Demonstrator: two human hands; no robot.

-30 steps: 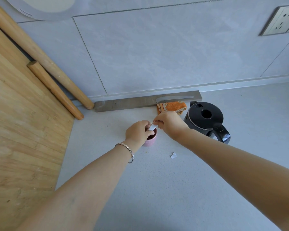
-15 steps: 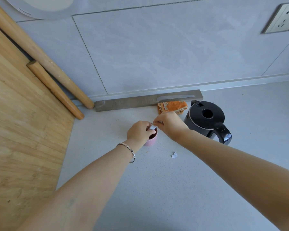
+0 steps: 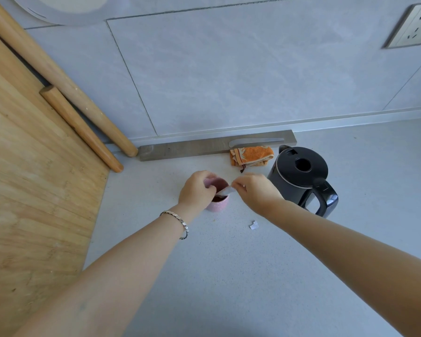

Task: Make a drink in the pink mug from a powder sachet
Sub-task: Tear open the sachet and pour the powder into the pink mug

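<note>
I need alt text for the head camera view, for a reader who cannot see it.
Two bare hands hold a small white sachet tilted over a pink mug with dark powder inside, on a pale counter. A black kettle stands right of it, an orange cloth behind.

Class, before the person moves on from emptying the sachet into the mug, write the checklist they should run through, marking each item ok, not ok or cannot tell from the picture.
1. Sachet held over the pink mug: ok, pinched between the left hand and right hand above the opening.
2. Powder in the mug: ok, dark powder shows inside.
3. Sachet fully emptied: cannot tell.
4. Mug upright on the counter: ok.
5. Kettle within reach: ok, just right of the right hand; water inside: cannot tell.
6. Counter tidy: not ok, a torn scrap lies in front of the mug.
</note>
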